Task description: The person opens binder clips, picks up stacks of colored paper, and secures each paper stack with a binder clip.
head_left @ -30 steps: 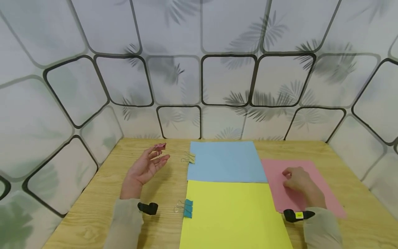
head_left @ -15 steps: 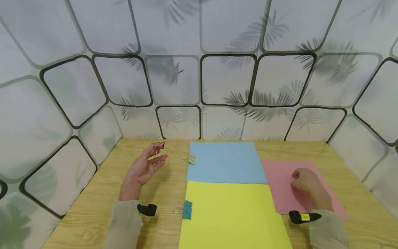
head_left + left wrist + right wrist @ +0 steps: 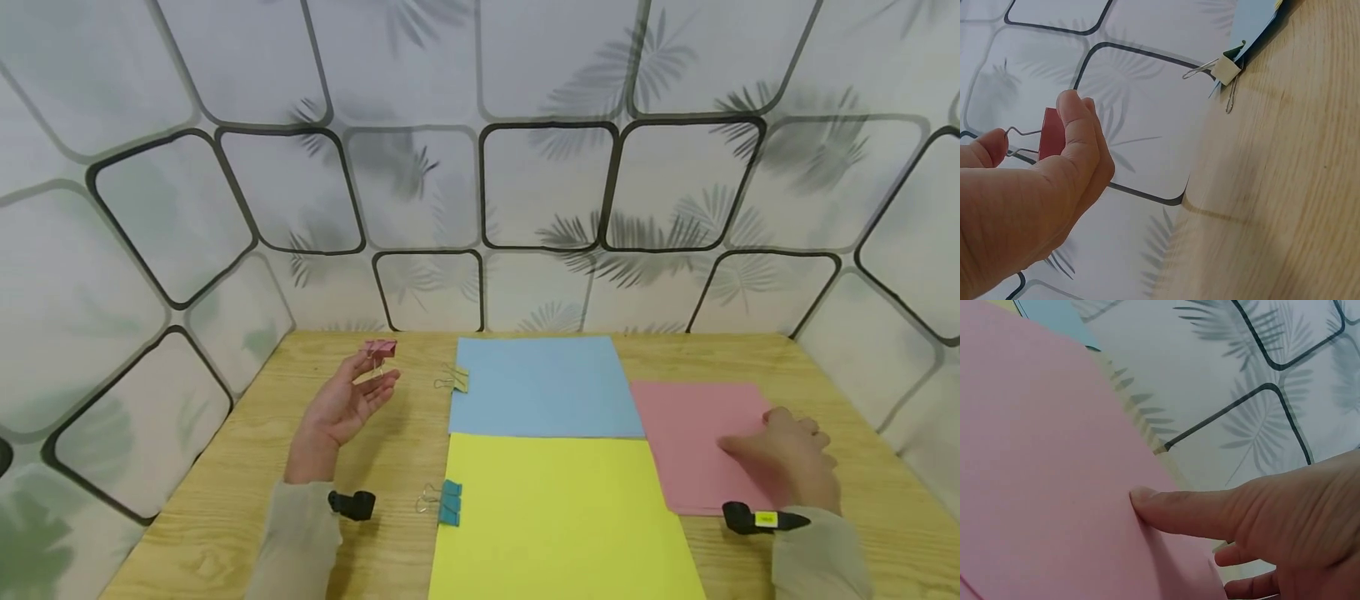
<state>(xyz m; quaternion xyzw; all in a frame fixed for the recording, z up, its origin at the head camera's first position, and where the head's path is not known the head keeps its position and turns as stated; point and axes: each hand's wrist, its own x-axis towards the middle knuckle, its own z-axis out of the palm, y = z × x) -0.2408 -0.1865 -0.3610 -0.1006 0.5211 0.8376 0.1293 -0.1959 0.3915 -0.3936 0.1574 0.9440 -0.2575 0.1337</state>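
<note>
My left hand is raised over the left of the table and holds a red binder clip by thumb and fingers. In the left wrist view the red clip's wire handles run between the thumb and the curled fingers. My right hand is at the right edge of a stack of pink paper. Its thumb lies extended on the top sheet. The other fingers show beyond the paper's edge, partly hidden.
Blue paper bears a pale yellow binder clip on its left edge. Nearer lies yellow paper with a teal binder clip on its left edge. A patterned wall covering surrounds the wooden table.
My right hand has moved right across the pink paper to its right edge, its fingers spreading from a curled pose. My left hand has barely moved, still holding the red binder clip.
</note>
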